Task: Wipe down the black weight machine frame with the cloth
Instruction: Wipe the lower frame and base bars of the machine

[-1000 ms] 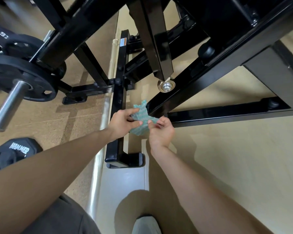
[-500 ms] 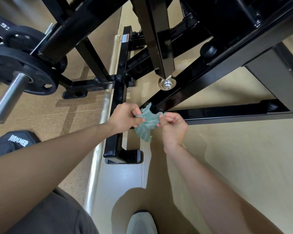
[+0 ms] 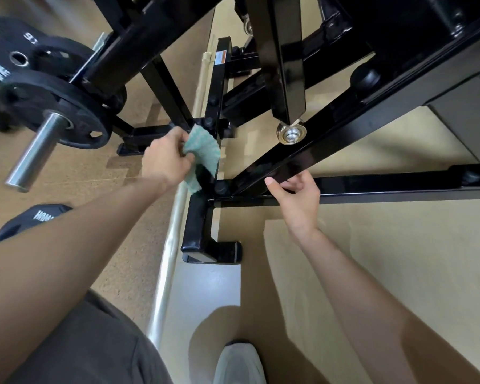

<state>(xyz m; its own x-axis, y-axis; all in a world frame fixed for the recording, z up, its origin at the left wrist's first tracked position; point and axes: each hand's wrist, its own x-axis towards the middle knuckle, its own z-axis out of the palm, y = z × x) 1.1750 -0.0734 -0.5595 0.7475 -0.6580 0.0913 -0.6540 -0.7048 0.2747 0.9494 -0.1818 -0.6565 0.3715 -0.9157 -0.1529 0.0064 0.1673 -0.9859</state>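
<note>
The black weight machine frame [image 3: 344,126] fills the upper half of the head view, with a long base rail [image 3: 200,223] running along the floor toward me. My left hand [image 3: 166,159] grips a green patterned cloth [image 3: 204,153] and holds it against the base rail, near the bolted joint where a cross bar meets it. My right hand [image 3: 297,195] holds nothing; its fingers curl over the lower end of a diagonal frame bar [image 3: 302,159], thumb pointing left.
Black weight plates [image 3: 53,106] sit on a steel peg [image 3: 33,153] at the upper left. Another plate [image 3: 31,220] lies on the cork floor at the left. A chrome joint [image 3: 291,133] hangs mid-frame. My white shoe [image 3: 238,364] stands at the bottom.
My right hand let go of the cloth and moved right onto the diagonal bar. My left hand carried the cloth up and left onto the base rail.
</note>
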